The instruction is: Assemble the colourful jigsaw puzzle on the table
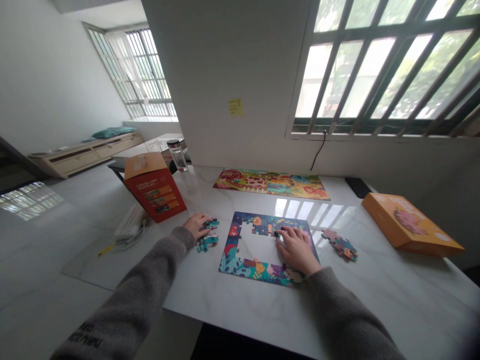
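Observation:
A jigsaw puzzle [258,272] lies flat on the white table, its border joined and its middle showing bare tabletop. My right hand [296,247] is over its right side, fingertips and thumb closed on a small dark puzzle piece [277,233] at the inner edge of the upper border. My left hand [196,226] is left of the puzzle, its fingers bent round a teal piece [211,224] in a small group. Just below that hand lie more loose teal pieces [207,243], some overlapping. Fingers partly hide what each hand grips.
Another loose pile of pieces [342,245] lies right of the puzzle. A finished farm-and-animal puzzle [272,184] lies along the wall. A red box [155,187] and a glass bottle [177,156] stand left; an orange box [410,225] and a black phone [357,187] are right.

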{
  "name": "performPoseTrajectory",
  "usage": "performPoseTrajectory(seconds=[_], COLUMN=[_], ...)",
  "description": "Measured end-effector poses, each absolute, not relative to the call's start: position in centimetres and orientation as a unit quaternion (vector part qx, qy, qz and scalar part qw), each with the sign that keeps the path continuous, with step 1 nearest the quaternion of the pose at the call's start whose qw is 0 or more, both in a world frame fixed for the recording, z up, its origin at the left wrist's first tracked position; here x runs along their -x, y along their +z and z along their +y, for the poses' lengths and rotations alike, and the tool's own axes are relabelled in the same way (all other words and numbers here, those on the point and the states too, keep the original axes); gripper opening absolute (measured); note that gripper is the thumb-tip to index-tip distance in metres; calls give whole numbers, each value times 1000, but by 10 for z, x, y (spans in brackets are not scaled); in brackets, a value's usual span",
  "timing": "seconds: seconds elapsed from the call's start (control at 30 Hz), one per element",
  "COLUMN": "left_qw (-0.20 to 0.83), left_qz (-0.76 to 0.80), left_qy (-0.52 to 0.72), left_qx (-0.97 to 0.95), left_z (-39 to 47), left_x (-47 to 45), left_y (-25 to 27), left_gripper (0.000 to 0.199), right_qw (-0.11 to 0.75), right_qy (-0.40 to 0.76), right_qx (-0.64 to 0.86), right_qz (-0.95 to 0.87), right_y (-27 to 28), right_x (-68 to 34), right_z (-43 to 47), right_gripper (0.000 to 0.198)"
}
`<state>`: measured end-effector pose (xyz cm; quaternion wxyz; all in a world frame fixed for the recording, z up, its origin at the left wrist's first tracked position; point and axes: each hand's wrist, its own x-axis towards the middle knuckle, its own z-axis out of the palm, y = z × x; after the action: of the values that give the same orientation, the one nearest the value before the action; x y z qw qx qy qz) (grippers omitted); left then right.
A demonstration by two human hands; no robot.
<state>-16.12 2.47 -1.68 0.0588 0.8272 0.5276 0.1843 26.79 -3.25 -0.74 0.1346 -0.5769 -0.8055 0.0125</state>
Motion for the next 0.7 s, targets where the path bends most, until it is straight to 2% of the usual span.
performPoseTrajectory(seconds=[0.17,0.33,0.57,0.7], left_qw=[77,79,87,42], left_qz=[537,547,553,568], left_qy=[211,212,177,170], left_qx=[-813,-806,-810,-804], left_z=[30,32,34,34], left_x=[160,155,153,148], left_y=[-23,-20,-9,-5], left_gripper=[29,18,25,29], right_qw=[139,146,151,150], right_qy=[22,25,27,22], right_qx=[574,570,567,567], right_qz=[-807,-808,-809,-810], right_y=[-9,-11,-11,-13], right_x=[-270,-271,-272,-273], right_z=[-31,-30,-31,-30], right_gripper=[42,42,41,42])
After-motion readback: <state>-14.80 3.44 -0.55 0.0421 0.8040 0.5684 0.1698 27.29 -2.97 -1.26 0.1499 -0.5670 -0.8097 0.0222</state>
